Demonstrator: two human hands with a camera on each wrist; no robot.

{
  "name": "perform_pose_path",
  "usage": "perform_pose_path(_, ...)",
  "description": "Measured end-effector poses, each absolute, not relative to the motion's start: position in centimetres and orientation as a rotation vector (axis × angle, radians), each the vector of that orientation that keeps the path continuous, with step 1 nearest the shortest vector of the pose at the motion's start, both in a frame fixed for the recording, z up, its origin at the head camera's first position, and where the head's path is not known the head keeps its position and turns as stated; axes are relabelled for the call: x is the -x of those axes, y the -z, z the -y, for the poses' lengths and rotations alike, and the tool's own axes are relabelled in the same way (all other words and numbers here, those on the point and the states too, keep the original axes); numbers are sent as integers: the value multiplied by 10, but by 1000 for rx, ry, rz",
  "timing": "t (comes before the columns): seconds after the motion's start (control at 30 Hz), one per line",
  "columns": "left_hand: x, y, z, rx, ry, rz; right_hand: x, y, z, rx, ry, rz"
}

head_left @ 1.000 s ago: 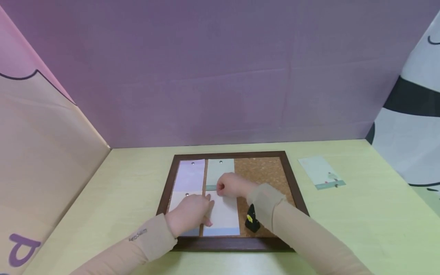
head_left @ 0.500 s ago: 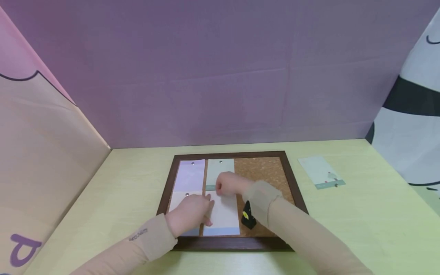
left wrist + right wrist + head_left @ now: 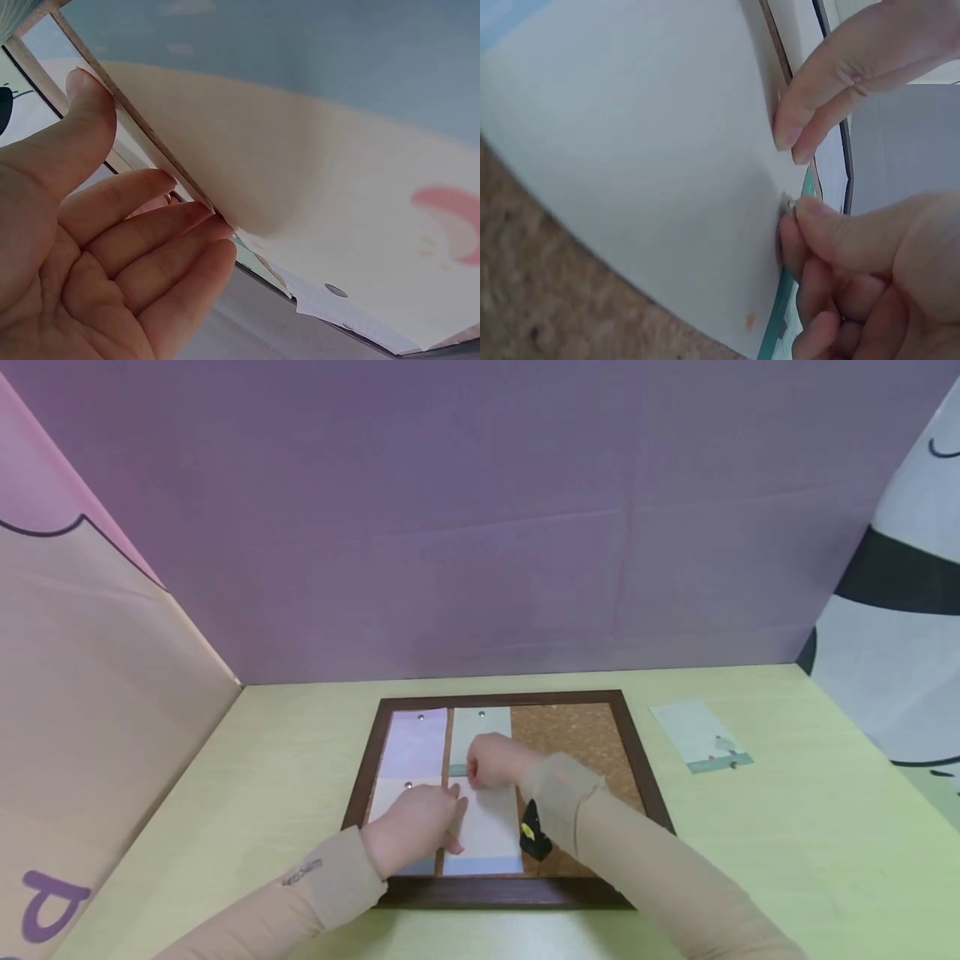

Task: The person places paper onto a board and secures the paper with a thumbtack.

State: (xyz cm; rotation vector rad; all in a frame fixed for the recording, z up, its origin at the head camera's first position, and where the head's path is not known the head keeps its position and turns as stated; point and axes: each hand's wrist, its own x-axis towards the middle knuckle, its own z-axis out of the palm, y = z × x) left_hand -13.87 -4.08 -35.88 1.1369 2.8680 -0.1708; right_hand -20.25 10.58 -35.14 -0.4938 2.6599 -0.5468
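Observation:
A white sheet of note paper (image 3: 491, 831) with a blue lower band lies on the framed cork board (image 3: 573, 735). My left hand (image 3: 414, 827) rests on the sheet's left edge, its fingers extended in the left wrist view. At the sheet's top edge, my right hand (image 3: 495, 762) pinches a small metal thumbtack (image 3: 788, 204) between thumb and index finger. The tack touches the paper; whether its point is in the cork is hidden. The left hand's fingertips (image 3: 789, 136) press the paper close to it.
Pinned beside and above are a purple sheet (image 3: 412, 745), a pale green sheet (image 3: 480, 732) and another blue-banded sheet (image 3: 382, 793). A loose note sheet (image 3: 693, 731) lies on the table right of the board, with a small dark object (image 3: 734, 765) on its lower edge.
My right hand and wrist have shifted slightly left along the sheet's top edge. The left hand stays where it was.

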Motion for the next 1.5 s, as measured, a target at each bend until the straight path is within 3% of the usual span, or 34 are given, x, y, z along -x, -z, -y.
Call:
perform_pose_path(0.97, 142, 365, 40, -1121, 238, -2851, 204, 361, -111, 69, 852, -2598)
perform_pose_path(1.5, 142, 364, 40, -1129, 196, -2856, 203, 363, -110, 77, 865, -2615)
